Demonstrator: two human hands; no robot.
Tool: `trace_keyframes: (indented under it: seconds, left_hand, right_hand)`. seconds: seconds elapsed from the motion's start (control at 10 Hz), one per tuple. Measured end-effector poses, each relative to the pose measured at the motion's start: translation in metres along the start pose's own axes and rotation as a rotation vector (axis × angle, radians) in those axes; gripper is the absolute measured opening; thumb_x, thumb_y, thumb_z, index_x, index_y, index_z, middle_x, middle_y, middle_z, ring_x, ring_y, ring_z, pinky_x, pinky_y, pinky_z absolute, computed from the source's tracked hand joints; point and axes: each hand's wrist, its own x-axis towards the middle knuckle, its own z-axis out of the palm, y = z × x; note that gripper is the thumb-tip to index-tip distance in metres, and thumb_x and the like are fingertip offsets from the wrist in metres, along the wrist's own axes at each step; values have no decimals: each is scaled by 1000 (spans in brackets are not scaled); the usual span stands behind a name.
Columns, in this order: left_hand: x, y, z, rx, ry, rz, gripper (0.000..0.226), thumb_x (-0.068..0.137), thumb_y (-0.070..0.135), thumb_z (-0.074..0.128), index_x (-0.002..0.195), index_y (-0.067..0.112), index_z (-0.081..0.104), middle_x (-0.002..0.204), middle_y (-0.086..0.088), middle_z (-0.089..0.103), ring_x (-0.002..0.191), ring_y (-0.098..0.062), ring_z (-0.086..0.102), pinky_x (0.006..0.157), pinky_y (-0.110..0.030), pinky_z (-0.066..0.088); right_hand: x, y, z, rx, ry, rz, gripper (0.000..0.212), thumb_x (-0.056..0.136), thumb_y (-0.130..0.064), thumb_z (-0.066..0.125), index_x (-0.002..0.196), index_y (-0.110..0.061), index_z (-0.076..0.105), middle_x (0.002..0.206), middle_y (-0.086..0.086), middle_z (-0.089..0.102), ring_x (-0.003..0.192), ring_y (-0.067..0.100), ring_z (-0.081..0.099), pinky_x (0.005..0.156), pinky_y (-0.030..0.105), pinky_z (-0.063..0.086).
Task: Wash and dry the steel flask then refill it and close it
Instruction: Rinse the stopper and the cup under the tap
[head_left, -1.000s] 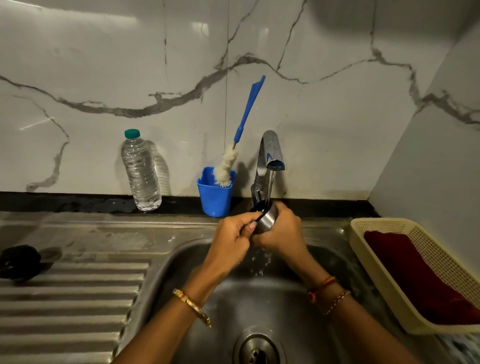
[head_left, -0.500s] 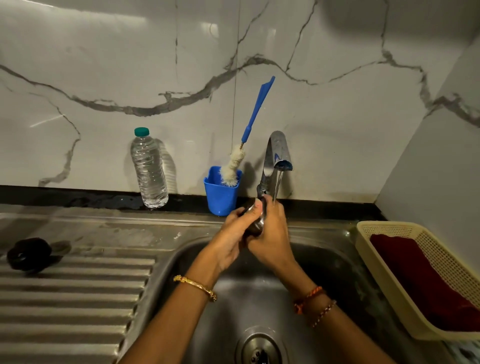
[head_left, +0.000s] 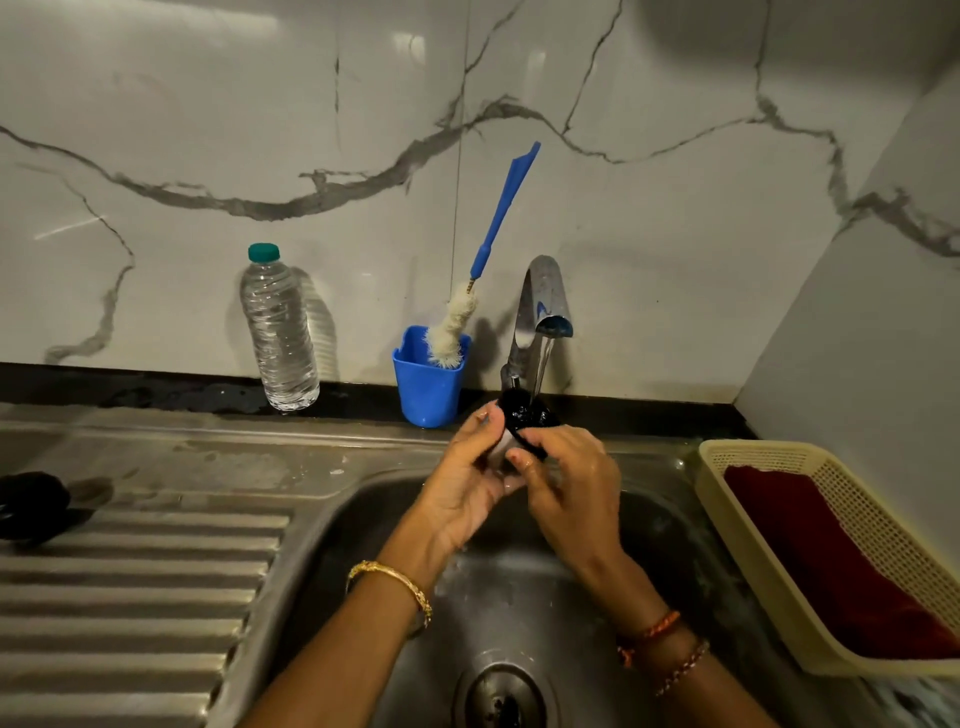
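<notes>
Steel flask part (head_left: 525, 422), a small piece with a black wet top and a pale band below, sits under the tap (head_left: 540, 306) over the sink (head_left: 363, 519), with the running water striking its dark top. Whether it is the flask's cap or its mouth end cannot be told. The left hand (head_left: 467, 483) cups it from the left with fingers curled round its side, so that grip is closed on the piece. The right hand (head_left: 569, 483) holds it from the right, its thumb and fingertips pinching the lower dark edge. Half a second ago the right hand covered the piece almost wholly and stood higher against the spout; now both hands sit lower and the black top shows clear between them. A second ago the steel side faced the camera.

Behind, a blue cup (head_left: 430, 379) holds a bottle brush (head_left: 485, 270) leaning right, beside the tap. A clear water bottle (head_left: 278, 332) with a green cap stands further left on the counter (head_left: 156, 457). A black round object (head_left: 31, 506) lies at the left edge on the ribbed drainboard. A cream basket (head_left: 753, 561) with a dark red cloth (head_left: 831, 561) sits at the right of the sink.
</notes>
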Motion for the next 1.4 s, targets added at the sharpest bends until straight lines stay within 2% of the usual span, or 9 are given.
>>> trace_keyframes:
  seconds: [0.1, 0.4, 0.6, 0.7, 0.8, 1.0, 1.1, 1.3, 1.4]
  left_hand:
    - [5, -1, 8, 120, 56, 14, 32, 75, 30, 56, 102, 14, 59, 90, -8, 66, 77, -18, 65, 59, -29, 57]
    - [12, 12, 5, 654, 331, -118, 22, 87, 40, 54, 86, 19, 56, 75, -5, 58, 68, -16, 55, 47, -23, 40]
    - [11, -10, 3, 566, 252, 182, 11, 89, 23, 53, 82, 23, 62, 87, -3, 60, 75, -13, 58, 54, -23, 48]
    - [6, -18, -1, 612, 140, 269, 12, 91, 19, 49, 94, 26, 58, 102, -3, 58, 84, -11, 59, 61, -19, 51]
    - [9, -22, 4, 632, 146, 248, 14, 95, 23, 43, 96, 28, 57, 102, -3, 59, 88, -15, 59, 64, -23, 55]
    - [11, 5, -1, 602, 272, -285, 29, 89, 45, 49, 87, 17, 59, 74, -6, 61, 70, -19, 56, 55, -26, 44]
    - [8, 1, 0, 677, 319, -376, 35, 90, 51, 46, 96, 17, 55, 87, -10, 59, 76, -20, 57, 50, -25, 46]
    - [11, -40, 9, 1248, 127, 232, 25, 97, 32, 41, 113, 25, 59, 119, -3, 49, 104, -13, 51, 82, -14, 43]
    - [4, -48, -1, 1516, -30, 484, 42, 96, 41, 31, 122, 20, 55, 123, 2, 46, 106, -8, 48, 86, -12, 39]
  right_hand:
    - [-8, -10, 10, 79, -34, 159, 37, 88, -35, 42, 96, -10, 69, 82, 3, 71, 76, 10, 63, 76, 40, 50]
    - [-5, 39, -10, -580, -423, -598, 40, 81, -30, 41, 108, -12, 65, 107, 6, 70, 108, 19, 62, 112, 43, 9]
    - [16, -28, -3, 571, -654, 988, 27, 82, -15, 49, 105, -8, 61, 109, 12, 58, 99, 20, 55, 93, 34, 45]
    - [37, -15, -25, 1364, -278, 1279, 40, 82, -34, 47, 97, 0, 62, 94, 14, 61, 90, 23, 58, 92, 32, 45]
    - [34, -26, -18, 1272, -249, 1310, 61, 88, -53, 39, 113, -1, 58, 113, 15, 63, 109, 27, 58, 97, 38, 43]
    - [-25, 19, -4, -255, -499, -374, 46, 95, -48, 26, 106, -17, 58, 103, 4, 70, 101, 17, 64, 105, 35, 25]
    - [-23, 61, -11, -332, -524, -477, 28, 91, -39, 36, 98, -23, 59, 99, 0, 70, 99, 12, 63, 102, 39, 25]
    - [-18, -7, 6, 994, 190, 1270, 23, 96, -31, 42, 85, -21, 59, 94, 9, 64, 82, 13, 62, 75, 28, 50]
    - [2, -2, 5, 1295, 124, 1601, 26, 93, -34, 48, 93, -12, 61, 97, 15, 63, 82, 25, 59, 64, 34, 47]
